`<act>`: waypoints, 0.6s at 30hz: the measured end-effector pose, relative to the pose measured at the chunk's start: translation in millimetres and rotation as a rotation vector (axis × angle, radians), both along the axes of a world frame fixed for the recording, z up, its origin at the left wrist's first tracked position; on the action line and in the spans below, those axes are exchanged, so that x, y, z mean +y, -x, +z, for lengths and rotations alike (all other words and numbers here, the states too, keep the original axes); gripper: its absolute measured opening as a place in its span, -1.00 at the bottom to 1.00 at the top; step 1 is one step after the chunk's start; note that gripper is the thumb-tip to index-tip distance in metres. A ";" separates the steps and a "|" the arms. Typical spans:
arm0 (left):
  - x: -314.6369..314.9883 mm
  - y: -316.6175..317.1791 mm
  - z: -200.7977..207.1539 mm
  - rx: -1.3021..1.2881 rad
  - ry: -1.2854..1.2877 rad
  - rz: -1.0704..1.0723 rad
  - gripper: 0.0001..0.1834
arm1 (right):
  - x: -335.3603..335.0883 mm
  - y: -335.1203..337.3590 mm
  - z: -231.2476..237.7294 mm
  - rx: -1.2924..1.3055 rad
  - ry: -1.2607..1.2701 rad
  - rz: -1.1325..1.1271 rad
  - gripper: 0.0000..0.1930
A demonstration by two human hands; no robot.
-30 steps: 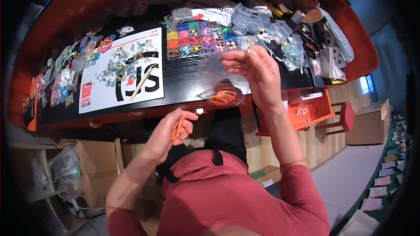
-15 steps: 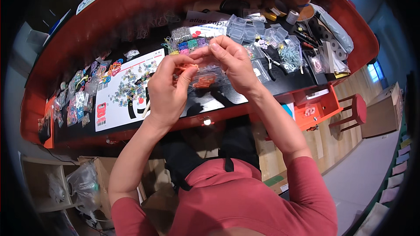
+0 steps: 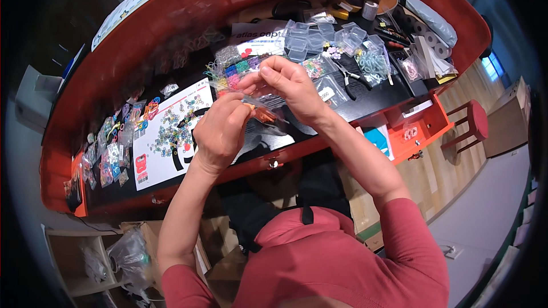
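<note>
My left hand [image 3: 220,134] is closed in a pinch above the desk's front middle. Bits of orange show at its fingers, part of a small orange piece [image 3: 221,94] mostly hidden by them. My right hand [image 3: 292,90] is raised just right of it, thumb and forefinger pressed together; whatever they hold is too small to make out. The two hands are apart. Below and between them lies a clear bag with orange pieces [image 3: 264,115]. Just beyond sits a sorted set of small coloured pieces [image 3: 237,70] in blue, green, purple and pink.
Many small coloured rings [image 3: 171,131] are scattered on a white sheet [image 3: 149,165] at left, beside several filled bags [image 3: 111,162]. Pliers [image 3: 349,82], clear plastic boxes [image 3: 308,40] and a bag of pale blue pieces [image 3: 374,64] lie right. An orange drawer [image 3: 428,128] stands open.
The view has shifted, so the desk appears turned slightly. My left hand has rolled, its back now more toward me, covering more of the orange piece. My right hand stays pinched and slightly lower.
</note>
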State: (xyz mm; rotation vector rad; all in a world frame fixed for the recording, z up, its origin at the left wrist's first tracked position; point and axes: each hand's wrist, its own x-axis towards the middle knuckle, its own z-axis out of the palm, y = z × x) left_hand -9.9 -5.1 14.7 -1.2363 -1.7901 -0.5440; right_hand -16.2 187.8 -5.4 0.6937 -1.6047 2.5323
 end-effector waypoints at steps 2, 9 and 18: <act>3.2 -2.1 5.2 0.011 0.021 -0.036 -0.69 | 0.6 -0.4 -1.4 -0.051 0.005 0.029 -0.77; 2.4 -11.6 1.6 -0.125 0.165 -0.066 -0.71 | -0.4 -10.9 9.1 -0.016 0.021 0.030 -0.76; 7.5 -17.6 11.9 -0.454 -0.109 -0.057 -0.78 | 4.5 -12.4 -0.8 0.079 -0.007 -0.017 -0.77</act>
